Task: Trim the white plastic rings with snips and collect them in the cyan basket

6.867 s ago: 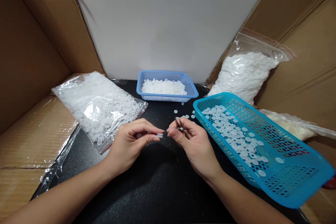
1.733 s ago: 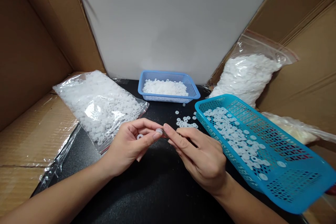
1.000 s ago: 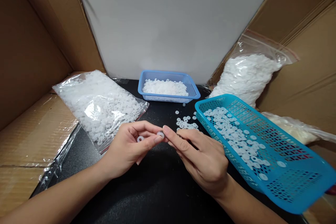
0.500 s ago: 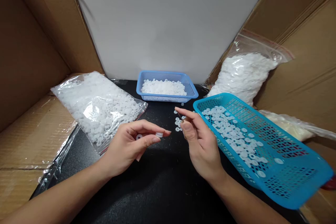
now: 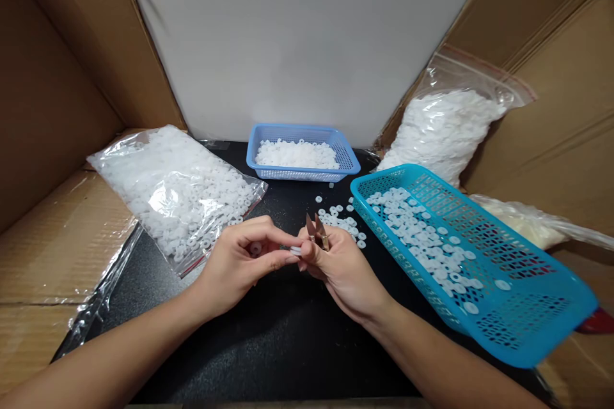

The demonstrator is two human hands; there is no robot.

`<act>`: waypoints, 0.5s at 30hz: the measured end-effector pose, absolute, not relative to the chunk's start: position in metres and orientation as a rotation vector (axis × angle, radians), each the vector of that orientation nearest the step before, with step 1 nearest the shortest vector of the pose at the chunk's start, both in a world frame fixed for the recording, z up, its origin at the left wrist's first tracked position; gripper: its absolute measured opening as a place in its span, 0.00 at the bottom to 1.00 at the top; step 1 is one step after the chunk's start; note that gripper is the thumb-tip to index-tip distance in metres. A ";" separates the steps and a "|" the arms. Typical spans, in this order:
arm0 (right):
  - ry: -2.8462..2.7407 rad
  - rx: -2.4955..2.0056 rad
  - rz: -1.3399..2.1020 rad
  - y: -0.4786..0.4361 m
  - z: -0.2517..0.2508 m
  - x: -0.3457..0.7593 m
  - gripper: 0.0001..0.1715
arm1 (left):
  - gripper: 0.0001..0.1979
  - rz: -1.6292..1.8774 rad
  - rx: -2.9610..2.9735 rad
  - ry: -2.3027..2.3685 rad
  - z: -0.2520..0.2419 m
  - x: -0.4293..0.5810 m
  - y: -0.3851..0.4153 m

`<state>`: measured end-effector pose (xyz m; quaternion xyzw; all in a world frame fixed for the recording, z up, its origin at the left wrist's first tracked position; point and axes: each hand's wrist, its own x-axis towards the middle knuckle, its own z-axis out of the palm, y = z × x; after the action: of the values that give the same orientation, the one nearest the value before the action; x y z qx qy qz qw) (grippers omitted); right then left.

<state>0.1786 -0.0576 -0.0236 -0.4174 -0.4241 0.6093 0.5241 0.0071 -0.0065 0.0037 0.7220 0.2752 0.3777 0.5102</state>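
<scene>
My left hand (image 5: 244,262) pinches a small stack of white rings (image 5: 296,250) between thumb and fingertips, and another white ring (image 5: 256,247) shows inside its curled fingers. My right hand (image 5: 343,271) meets it at the stack, thumb and finger at the rings' right edge. Small snips (image 5: 317,233) are held in that same hand, their two pointed blades apart and pointing up. Loose white rings (image 5: 343,220) lie on the black table (image 5: 268,345) just behind my right hand.
A blue basket (image 5: 302,174) of white rings stands at the back, a turquoise basket (image 5: 518,348) with more rings at the right. A bag of rings (image 5: 177,198) lies left. Two other bags (image 5: 444,131) rest behind the turquoise basket. Cardboard (image 5: 62,255) borders the table.
My right hand has moved left and down to the rings in my left hand. The snips' blades now show clearly, as do more loose rings behind. The view has shifted slightly.
</scene>
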 end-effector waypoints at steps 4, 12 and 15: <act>-1.289 -1.110 1.089 -0.058 -0.020 0.181 0.31 | 0.04 0.950 1.666 0.725 -0.003 0.007 -0.005; -1.259 -1.159 0.661 -0.056 -0.021 0.190 0.06 | 0.04 0.818 1.254 0.696 -0.007 0.007 0.000; -1.347 -1.082 0.556 -0.057 -0.019 0.189 0.07 | 0.07 0.768 1.129 0.666 -0.004 0.009 -0.002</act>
<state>0.1885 -0.0566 -0.0186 -0.4696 -0.5847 0.2414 0.6159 0.0087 -0.0020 -0.0038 0.5117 0.3018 0.3482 0.7251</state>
